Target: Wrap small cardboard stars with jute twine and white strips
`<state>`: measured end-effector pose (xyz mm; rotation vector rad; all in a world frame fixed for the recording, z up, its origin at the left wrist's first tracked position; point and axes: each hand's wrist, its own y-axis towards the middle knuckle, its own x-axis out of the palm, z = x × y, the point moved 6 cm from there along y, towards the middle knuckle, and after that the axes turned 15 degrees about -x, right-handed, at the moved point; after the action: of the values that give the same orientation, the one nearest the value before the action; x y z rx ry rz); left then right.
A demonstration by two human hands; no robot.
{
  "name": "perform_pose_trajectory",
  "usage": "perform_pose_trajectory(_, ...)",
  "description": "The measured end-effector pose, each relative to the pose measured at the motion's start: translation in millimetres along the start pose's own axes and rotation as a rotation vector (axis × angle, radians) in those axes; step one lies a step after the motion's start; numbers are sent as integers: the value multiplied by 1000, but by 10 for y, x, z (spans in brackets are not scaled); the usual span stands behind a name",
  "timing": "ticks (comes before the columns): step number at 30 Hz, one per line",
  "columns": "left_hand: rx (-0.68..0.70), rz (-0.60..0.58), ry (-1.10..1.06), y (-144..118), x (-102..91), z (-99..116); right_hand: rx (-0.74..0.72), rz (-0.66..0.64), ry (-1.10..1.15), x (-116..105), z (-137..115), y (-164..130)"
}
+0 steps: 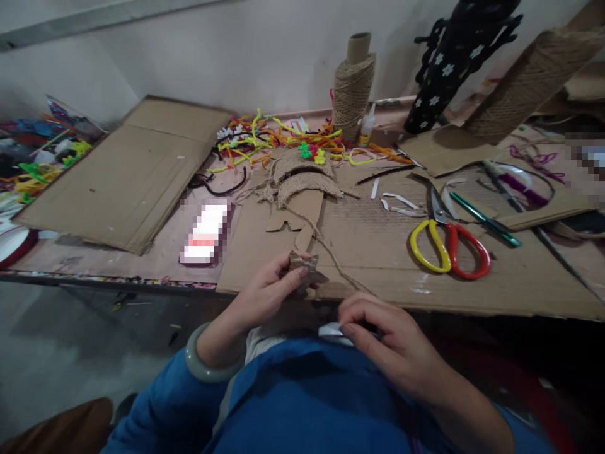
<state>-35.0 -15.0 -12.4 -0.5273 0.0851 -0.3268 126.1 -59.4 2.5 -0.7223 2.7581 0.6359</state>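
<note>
My left hand (271, 287) pinches a small brown cardboard piece (308, 268) with pointed corners, perhaps a star, above the table's front edge. To its right, my right hand (378, 331) is closed, thumb against fingers. A white strip (333, 331) shows at its fingertips. Just beyond my hands lie two curved pieces wrapped in twine (309, 184) and a flat cardboard cutout (295, 217). A loose length of twine (331, 249) runs from them toward my right hand; whether the hand touches it I cannot tell.
Scissors (442, 243) with yellow and red handles lie right, by a green pen-like stick (486, 219). Behind stand a twine spool (353, 94), a glue bottle (367, 126) and colourful pipe cleaners (250, 142). A phone (207, 233) and a cardboard sheet (137, 167) lie left.
</note>
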Motion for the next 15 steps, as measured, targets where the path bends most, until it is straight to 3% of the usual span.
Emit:
perform_pose_trajectory(6,39,-33,-56,42,124,-79,90,40,-22,45,-3,217)
perform_pose_trajectory(8,46,28,-72,33,152,-159,126,69,6,69,98,229)
perform_pose_trajectory(12,112,173,-157,-171,60,-455,142,110,118,33,270,-14)
perform_pose_trajectory(14,226,254,-106,-313,-78,-645,109,106,192,-39,273,-208)
perform_pose_trajectory(15,275,307,-42,-359,-160,-761,119,176,195,-127,279,-307)
